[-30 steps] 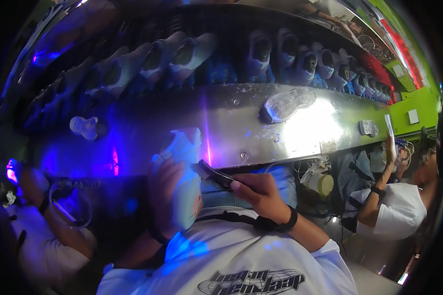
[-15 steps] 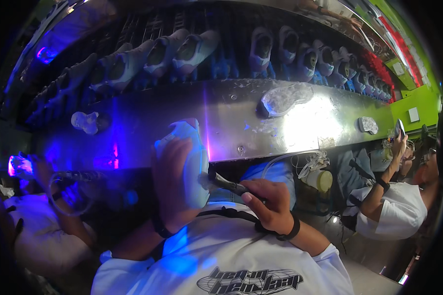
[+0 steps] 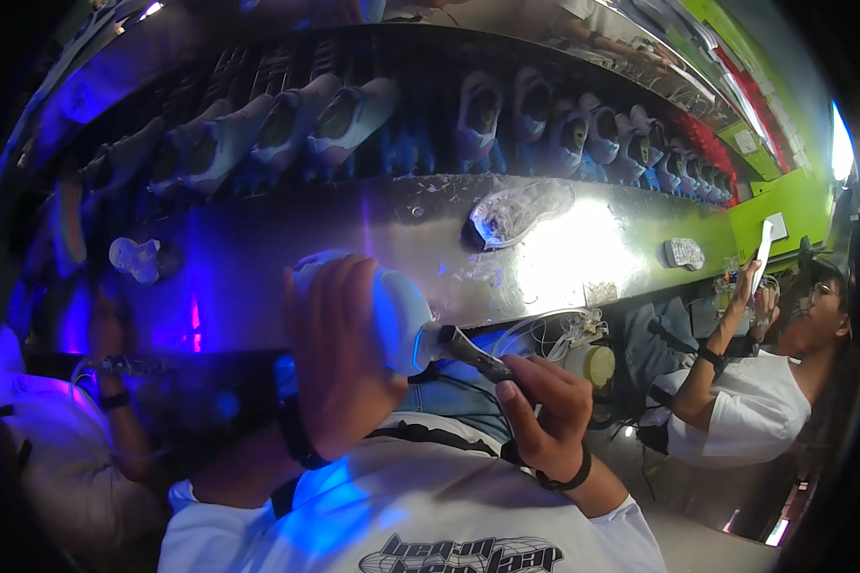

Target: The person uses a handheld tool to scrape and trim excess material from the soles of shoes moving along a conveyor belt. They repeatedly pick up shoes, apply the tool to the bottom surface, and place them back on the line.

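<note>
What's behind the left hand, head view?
A pale shoe. One rounded end shows to the right of the left hand, with the brush at its edge. The hand covers much of the rest, so that part can't be seen.

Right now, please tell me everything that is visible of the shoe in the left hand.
The shoe looks pale, smooth and blue-tinted, with a rounded end turned to the right. The left hand grips it and hides much of it; its opening is not visible and its material is uncertain. It is held near the front edge of the metal worktop. The brush in the right hand appears to touch its rounded end.
</note>
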### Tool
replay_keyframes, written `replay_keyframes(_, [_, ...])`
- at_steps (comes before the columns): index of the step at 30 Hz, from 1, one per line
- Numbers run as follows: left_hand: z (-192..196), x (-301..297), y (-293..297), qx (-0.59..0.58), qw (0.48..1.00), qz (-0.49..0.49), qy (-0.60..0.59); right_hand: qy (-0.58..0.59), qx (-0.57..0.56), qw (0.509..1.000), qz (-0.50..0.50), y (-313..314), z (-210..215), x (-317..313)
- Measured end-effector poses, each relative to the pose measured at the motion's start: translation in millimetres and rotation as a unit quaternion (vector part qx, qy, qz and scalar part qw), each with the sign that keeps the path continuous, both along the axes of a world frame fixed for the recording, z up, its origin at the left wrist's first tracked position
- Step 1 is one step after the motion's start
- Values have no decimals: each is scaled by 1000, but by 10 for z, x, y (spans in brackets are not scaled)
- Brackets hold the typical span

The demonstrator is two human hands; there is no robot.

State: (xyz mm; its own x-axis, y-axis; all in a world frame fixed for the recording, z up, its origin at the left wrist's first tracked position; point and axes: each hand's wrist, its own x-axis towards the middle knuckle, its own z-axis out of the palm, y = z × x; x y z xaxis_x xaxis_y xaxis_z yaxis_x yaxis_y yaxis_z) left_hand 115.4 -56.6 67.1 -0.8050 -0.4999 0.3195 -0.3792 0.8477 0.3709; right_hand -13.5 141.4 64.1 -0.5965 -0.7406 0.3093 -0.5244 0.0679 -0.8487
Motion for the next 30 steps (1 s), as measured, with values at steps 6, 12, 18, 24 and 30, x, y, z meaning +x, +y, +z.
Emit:
replay_keyframes(6, [140,-202,-157,20,999,-22,-19,116,12,993,-22,-119,186,-247])
replay_keyframes(12, [185,-291,-422,11,999,-43,-26,121,-12,992,34,-355,184,-587])
replay_keyframes(18, [157,-342,-751,12,997,-74,15,-17,-79,995,64,-738,-117,-626])
replay_keyframes(24, [429,-476,-1030,124,983,-129,-30,-61,-141,987,47,-1104,-400,-511])
replay_keyframes(30, [355,-455,-1231,181,979,-77,-50,-88,-137,986,39,-1227,-641,-400])
